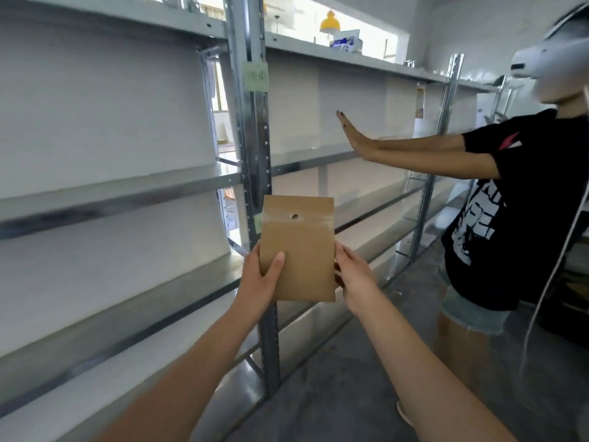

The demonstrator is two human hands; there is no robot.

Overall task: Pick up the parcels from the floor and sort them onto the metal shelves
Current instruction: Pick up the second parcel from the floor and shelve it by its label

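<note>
A flat brown paper parcel (299,250) with a small hole near its top is held upright in front of me, just before the shelf's upright post (255,148). My left hand (259,279) grips its lower left edge with the thumb across the front. My right hand (352,275) holds the lower right edge, its fingers curled behind the parcel. The metal shelves (127,193) run along the left and ahead, and their grey boards look bare.
Another person (516,218) in a black shirt, wearing a white headset, stands at the right. Both of that person's arms reach to the middle shelf, with an open hand (353,135) there. A yellow lamp (330,23) and small items sit above the top shelf. The grey floor (334,378) lies below.
</note>
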